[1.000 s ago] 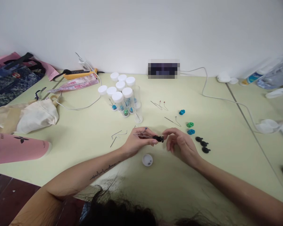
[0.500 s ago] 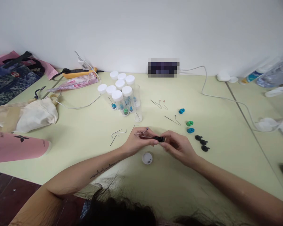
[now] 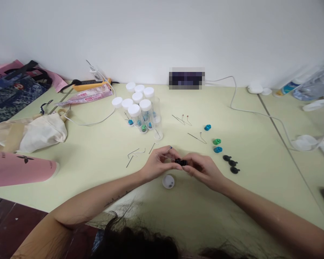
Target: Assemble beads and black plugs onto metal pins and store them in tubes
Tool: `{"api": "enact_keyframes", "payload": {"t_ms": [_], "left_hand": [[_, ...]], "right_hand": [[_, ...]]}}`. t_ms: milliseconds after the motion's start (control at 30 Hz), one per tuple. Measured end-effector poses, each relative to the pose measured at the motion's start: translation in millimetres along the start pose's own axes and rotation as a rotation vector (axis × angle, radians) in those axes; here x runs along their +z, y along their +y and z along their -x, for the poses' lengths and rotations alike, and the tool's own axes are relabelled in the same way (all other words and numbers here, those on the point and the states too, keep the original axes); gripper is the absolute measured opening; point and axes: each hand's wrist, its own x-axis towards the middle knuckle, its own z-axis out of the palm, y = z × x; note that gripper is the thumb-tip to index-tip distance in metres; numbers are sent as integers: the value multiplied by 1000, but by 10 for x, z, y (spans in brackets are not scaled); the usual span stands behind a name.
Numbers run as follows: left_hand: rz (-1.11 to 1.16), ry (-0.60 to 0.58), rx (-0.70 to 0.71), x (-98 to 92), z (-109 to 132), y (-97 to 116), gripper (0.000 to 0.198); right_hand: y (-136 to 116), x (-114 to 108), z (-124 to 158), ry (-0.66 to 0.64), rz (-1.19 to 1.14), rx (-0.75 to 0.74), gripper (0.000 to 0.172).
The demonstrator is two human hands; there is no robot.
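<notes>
My left hand (image 3: 158, 163) pinches a small black part (image 3: 180, 162) and also holds thin metal pins (image 3: 163, 154) that stick out to the left. My right hand (image 3: 202, 168) meets it from the right, fingertips closed on the same black part. Both hands hover just above the pale yellow table (image 3: 97, 151). A white cap (image 3: 168, 181) lies upturned on the table right below them. Three more black parts (image 3: 231, 164) lie to the right of my right hand.
Clear vials with white lids (image 3: 139, 108) stand behind the hands. Loose bent pins (image 3: 136, 153) and pins (image 3: 182, 119) lie around. Blue and green beads (image 3: 216, 142) sit right. Bags (image 3: 18, 90), a pink tube (image 3: 18, 169), a power strip (image 3: 90, 83) and white cables (image 3: 248, 111) line the edges.
My right hand moved left from an open pose and closed its fingertips on the black part held by my left hand. The left hand stayed almost still.
</notes>
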Motion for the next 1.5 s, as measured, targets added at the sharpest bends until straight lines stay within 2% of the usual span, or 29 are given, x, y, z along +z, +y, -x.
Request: {"api": "enact_keyframes", "payload": {"t_ms": [200,367,533,900,967,1067,1167,1267,1333,1433,1500], "left_hand": [[-26,-9,32,5,9,-21,25],[-107,30,28,25,15,-3,31],[-133,26,136,-2,-9,-28,18],[-198,30,234,-18,4,-50,23],[-165,26,220,-11,-4,-36,22],[5,5,113,-10,-18,-18,23],[264,-6,-28,-29,-35,-12,30],[412,-35,-83,-58,-55,-10,37],[422,-79,-110,-69,-62,-8,40],[423,-160,-150,-62,-60,-5,42],[414,-214,-161,-47,-52,2,41]], "right_hand": [[25,-2,-12,-14,15,-31,27],[22,-7,-17,-13,-24,-20,28],[-9,-15,-28,-45,-56,-9,31],[-16,5,-52,-92,-174,59,35],[-16,24,-57,-71,-205,72,34],[-20,30,-56,19,-248,102,33],[-50,-43,-73,224,-270,130,33],[-134,-186,-122,383,-278,136,31],[-214,-276,-159,398,-281,141,30],[-341,-353,-208,325,-294,133,32],[-423,-372,-245,268,-278,84,25]]}}
